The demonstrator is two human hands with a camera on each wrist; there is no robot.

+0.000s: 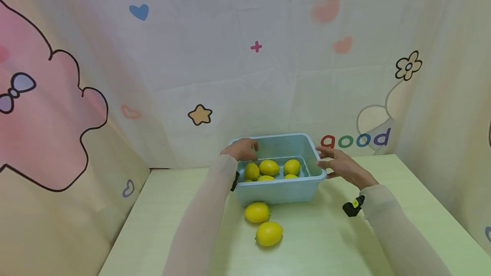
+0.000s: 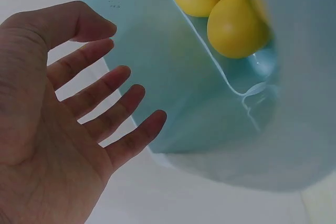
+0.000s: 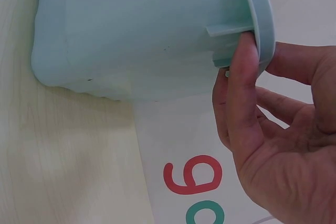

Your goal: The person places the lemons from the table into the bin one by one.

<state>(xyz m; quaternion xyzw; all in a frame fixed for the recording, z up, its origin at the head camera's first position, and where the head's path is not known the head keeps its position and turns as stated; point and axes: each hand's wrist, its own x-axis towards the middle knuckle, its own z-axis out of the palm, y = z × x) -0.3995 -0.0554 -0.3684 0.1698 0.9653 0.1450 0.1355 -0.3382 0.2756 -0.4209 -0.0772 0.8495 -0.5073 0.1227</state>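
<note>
A light blue plastic bin [image 1: 278,192] stands on the table with several yellow lemons [image 1: 269,168] inside it. My left hand [image 1: 241,149] is at the bin's left rim. In the left wrist view its fingers [image 2: 105,85] are spread and slightly bent, with nothing between them and the thumb. At the opposite end my right hand [image 1: 343,168] pinches the bin's rim [image 3: 264,14], fingers beneath the lip and thumb on its other side. Two more lemons lie on the table in front of the bin, a farther lemon [image 1: 257,212] and a nearer lemon [image 1: 269,234].
The pale wood-look table [image 1: 307,246] ends at a patterned curtain [image 1: 268,88] right behind the bin. More curtain hangs at both sides. Black wrist straps show at each cuff, with a small black device [image 1: 353,207] at the right one.
</note>
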